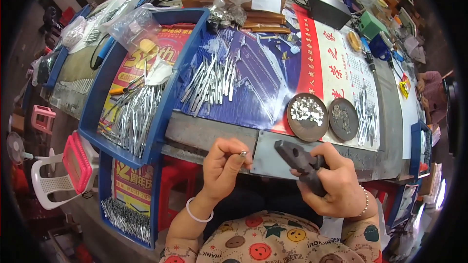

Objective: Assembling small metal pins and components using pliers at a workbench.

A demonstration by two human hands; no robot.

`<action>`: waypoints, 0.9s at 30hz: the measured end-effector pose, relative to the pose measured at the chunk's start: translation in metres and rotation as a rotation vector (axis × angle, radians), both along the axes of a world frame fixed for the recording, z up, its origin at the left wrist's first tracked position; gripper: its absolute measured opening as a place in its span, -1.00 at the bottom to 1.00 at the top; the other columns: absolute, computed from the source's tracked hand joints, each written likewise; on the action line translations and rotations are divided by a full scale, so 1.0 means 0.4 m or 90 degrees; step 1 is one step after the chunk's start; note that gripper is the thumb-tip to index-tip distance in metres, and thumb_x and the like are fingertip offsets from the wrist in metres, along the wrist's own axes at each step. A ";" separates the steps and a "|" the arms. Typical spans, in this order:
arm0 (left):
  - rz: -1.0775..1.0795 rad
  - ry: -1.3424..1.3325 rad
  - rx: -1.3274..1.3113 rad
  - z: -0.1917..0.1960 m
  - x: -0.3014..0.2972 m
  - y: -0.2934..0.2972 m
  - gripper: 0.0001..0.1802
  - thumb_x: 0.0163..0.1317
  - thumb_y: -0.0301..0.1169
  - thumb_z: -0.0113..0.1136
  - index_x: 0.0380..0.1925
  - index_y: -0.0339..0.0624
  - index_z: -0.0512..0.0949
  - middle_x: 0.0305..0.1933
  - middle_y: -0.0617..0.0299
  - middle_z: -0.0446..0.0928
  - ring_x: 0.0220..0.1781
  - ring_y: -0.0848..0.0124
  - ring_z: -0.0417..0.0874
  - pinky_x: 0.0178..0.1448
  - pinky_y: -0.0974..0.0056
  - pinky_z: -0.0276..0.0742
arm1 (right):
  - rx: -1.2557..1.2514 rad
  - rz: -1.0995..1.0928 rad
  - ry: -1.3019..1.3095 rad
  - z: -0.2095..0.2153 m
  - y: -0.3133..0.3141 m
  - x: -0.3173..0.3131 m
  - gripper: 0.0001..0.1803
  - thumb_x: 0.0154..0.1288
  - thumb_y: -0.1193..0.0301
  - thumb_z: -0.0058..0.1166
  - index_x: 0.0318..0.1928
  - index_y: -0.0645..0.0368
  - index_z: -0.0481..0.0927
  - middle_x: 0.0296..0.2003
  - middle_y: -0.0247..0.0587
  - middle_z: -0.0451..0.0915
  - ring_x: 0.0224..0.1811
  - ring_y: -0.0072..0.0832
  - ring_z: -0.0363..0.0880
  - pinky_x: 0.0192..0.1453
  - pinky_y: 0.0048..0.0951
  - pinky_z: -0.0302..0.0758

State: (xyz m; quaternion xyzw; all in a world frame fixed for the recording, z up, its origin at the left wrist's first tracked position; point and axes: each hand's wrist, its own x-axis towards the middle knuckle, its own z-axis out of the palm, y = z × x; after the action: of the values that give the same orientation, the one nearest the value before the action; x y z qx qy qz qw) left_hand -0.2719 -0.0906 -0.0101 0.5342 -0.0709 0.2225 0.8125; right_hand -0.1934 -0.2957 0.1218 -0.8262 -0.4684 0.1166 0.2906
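My left hand point(220, 171) is closed in a pinch over the near table edge. Between its thumb and forefinger shows the end of a small shiny metal piece point(243, 154); the rest is hidden by the fingers. My right hand point(335, 181) is wrapped around a pair of dark pliers point(292, 157), whose head points up and left toward the left hand, apart from it. Past the pliers lie a brown round dish point(312, 136) of small shiny silver pieces and a smaller dark dish point(345, 137) of thin small metal bits.
Long silver metal strips point(209, 85) lie in a pile on the table. At left stands a blue tray point(168, 92) of similar strips, with a lower blue bin point(155, 204) below. More strips point(366, 117) lie at right. A black box point(330, 9) stands at the back.
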 end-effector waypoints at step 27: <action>-0.177 0.449 -0.421 0.008 -0.254 -0.143 -0.82 0.48 -0.31 0.01 -0.20 -0.21 0.43 -0.43 0.29 0.46 -0.52 0.53 0.46 -0.42 0.43 0.36 | -0.143 0.101 0.051 -0.175 -0.163 -0.169 -0.61 -0.10 0.26 0.40 -0.22 0.15 0.66 -0.14 -0.13 0.38 -0.18 -0.27 0.41 -0.23 -0.33 0.44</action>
State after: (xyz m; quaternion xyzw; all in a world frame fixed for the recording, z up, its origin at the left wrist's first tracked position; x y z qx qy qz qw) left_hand -0.3734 -0.1479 -0.0068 0.2766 0.2117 -0.0714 0.9346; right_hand -0.2610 -0.3608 0.0519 -0.8085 -0.5042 0.2241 0.2046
